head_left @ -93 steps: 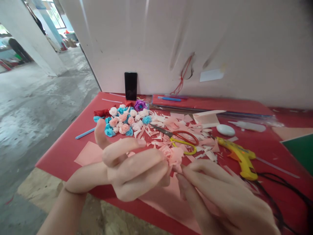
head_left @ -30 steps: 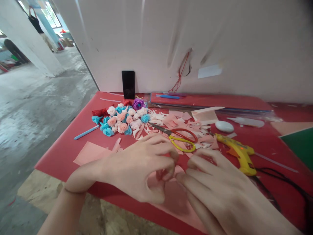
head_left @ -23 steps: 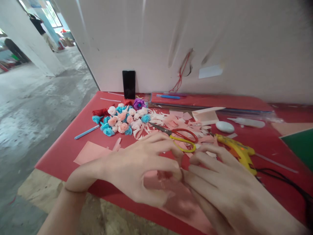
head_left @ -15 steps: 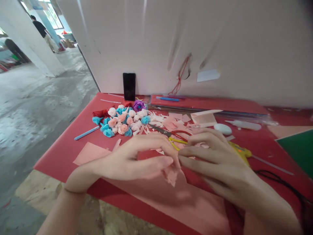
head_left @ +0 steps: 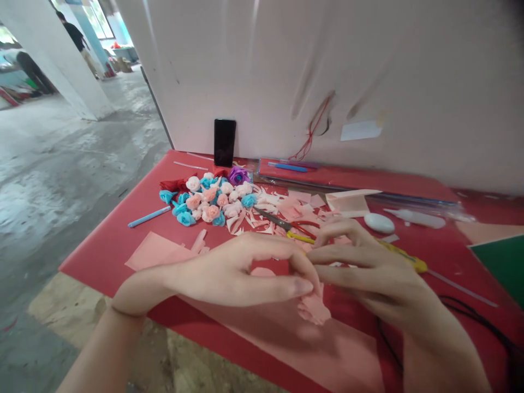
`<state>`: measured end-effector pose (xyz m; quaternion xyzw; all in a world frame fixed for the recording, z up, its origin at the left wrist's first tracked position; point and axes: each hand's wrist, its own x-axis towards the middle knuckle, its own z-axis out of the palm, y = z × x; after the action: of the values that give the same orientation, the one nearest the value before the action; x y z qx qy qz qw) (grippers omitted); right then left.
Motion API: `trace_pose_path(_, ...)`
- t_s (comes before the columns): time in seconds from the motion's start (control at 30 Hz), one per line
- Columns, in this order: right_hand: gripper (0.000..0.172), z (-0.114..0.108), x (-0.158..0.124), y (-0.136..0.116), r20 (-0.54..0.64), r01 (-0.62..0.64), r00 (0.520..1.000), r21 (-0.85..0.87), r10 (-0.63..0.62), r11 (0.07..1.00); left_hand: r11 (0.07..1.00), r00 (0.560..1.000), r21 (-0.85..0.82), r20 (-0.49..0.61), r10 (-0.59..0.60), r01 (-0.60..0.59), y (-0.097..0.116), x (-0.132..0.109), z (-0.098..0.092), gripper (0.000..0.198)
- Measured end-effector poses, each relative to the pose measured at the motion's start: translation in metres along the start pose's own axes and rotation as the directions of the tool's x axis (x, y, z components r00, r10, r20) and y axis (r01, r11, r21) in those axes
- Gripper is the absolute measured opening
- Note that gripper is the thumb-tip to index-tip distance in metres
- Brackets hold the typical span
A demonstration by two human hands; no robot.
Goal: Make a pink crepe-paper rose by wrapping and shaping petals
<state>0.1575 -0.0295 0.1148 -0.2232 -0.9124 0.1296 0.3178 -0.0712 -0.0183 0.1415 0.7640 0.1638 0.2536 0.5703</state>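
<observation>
My left hand [head_left: 241, 273] is closed in a pinch, thumb against fingers, on a small pink paper flower [head_left: 315, 310] with ruffled edges. The flower hangs just below the fingertips, over the table. My right hand [head_left: 380, 273] comes in from the right with its fingers stretched out and apart. Its fingertips meet the left index finger, and part of them is hidden. Beneath both hands lies a large pink paper sheet [head_left: 266, 333]. Just beyond the fingers are scissors [head_left: 282, 222] with red and yellow handles, and a yellow glue gun [head_left: 409, 256] partly behind the right hand.
Paper roses [head_left: 210, 212] in several colours sit in a cluster, paper scraps [head_left: 266, 204] beside them. A phone [head_left: 225, 143] leans on the white wall. A blue pen [head_left: 149, 216], a white oval object [head_left: 379, 222] and a black cord [head_left: 475, 311] lie on the red table [head_left: 110, 234].
Both hands and the flower have shifted slightly right and down in the picture. More of the flower's ruffled edge shows below my left fingertips. The whole view has moved a little.
</observation>
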Motion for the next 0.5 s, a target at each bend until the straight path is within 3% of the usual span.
trace_pose_path(0.33, 0.024, 0.0012, -0.0001, 0.0007, 0.004, 0.027, 1.0, 0.02, -0.027, 0.999, 0.999, 0.999, -0.016, -0.005, 0.033, -0.034, 0.0001, -0.0001, 0.0022, 0.011)
trace_pose_path(0.5, 0.022, -0.0021, 0.0008, -0.001, 0.031, -0.003, 1.0, 0.022, 0.003, 1.0, 0.994, 1.0, -0.103, 0.021, -0.02, 0.022, -0.0001, 0.0, 0.0014, 0.009)
